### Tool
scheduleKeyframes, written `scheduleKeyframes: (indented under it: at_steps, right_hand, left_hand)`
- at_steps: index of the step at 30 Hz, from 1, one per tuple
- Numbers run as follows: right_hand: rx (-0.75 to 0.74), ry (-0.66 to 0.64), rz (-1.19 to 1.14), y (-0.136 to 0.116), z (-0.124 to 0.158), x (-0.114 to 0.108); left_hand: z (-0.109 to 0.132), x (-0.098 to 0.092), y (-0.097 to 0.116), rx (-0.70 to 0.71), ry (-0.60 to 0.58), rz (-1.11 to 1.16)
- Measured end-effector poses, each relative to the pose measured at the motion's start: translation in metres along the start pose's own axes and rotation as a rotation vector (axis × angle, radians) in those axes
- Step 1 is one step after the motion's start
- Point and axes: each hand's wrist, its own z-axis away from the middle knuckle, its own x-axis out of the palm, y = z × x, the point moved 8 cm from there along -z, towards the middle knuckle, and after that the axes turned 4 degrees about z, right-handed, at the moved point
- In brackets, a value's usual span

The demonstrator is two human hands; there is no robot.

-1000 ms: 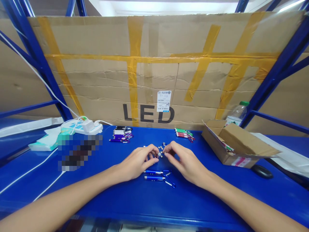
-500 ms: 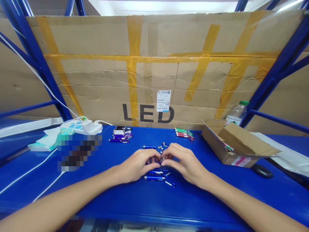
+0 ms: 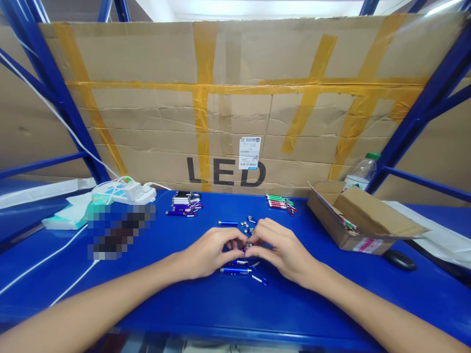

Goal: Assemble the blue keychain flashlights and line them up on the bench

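My left hand [image 3: 214, 251] is closed, thumb and fingertips pinched round a small blue penlight piece, mostly hidden by the fingers. Meeting it from the other side, my right hand [image 3: 276, 249] pinches a small round silvery piece [image 3: 249, 245], too small to name surely. Just beyond the fingers are several button cells [image 3: 244, 224], a blue tube [image 3: 228, 223] and a small clip [image 3: 251, 219]. Nearer to me, below the hands, a blue penlight [image 3: 235, 271] with a carabiner [image 3: 259, 280] lies beside another that is partly covered.
Black, silver and purple penlights [image 3: 186, 201] lie in a row at back left, green and red ones [image 3: 280, 202] at back centre-right. An opened cardboard box [image 3: 362, 243], a black mouse [image 3: 399, 260] and a bottle [image 3: 362, 172] stand right. A power strip [image 3: 142, 196] with cables sits left.
My right fingers have shifted slightly, and the silvery piece at their tips shows more clearly against the left hand's fingers. The things on the table have stayed put.
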Motion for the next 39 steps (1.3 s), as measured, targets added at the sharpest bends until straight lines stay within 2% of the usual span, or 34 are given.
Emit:
scheduleKeyframes:
  at_steps: [9, 17, 23, 29, 35, 39]
  right_hand:
    - [0.097, 0.034, 0.065, 0.004, -0.004, -0.007]
    - [0.138, -0.323, 0.280, 0.023, 0.007, 0.026]
    - [0.128, -0.362, 0.321, 0.020, 0.005, 0.023]
    - [0.192, -0.298, 0.233, 0.029, 0.006, 0.023]
    - [0.193, -0.079, 0.011, 0.018, 0.001, 0.007]
    - [0.143, 0.032, -0.068, 0.010, -0.001, -0.003]
  left_hand:
    - [-0.002, -0.016, 0.004, 0.052, 0.116, -0.064]
    - [-0.002, -0.020, -0.006, -0.003, 0.171, -0.162]
    - [-0.002, -0.020, -0.008, -0.037, 0.167, -0.194]
    - [-0.002, -0.018, -0.008, -0.048, 0.153, -0.214]
    - [-0.002, -0.015, -0.010, -0.058, 0.107, -0.215]
    - [-0.002, -0.013, -0.007, -0.044, 0.082, -0.220]
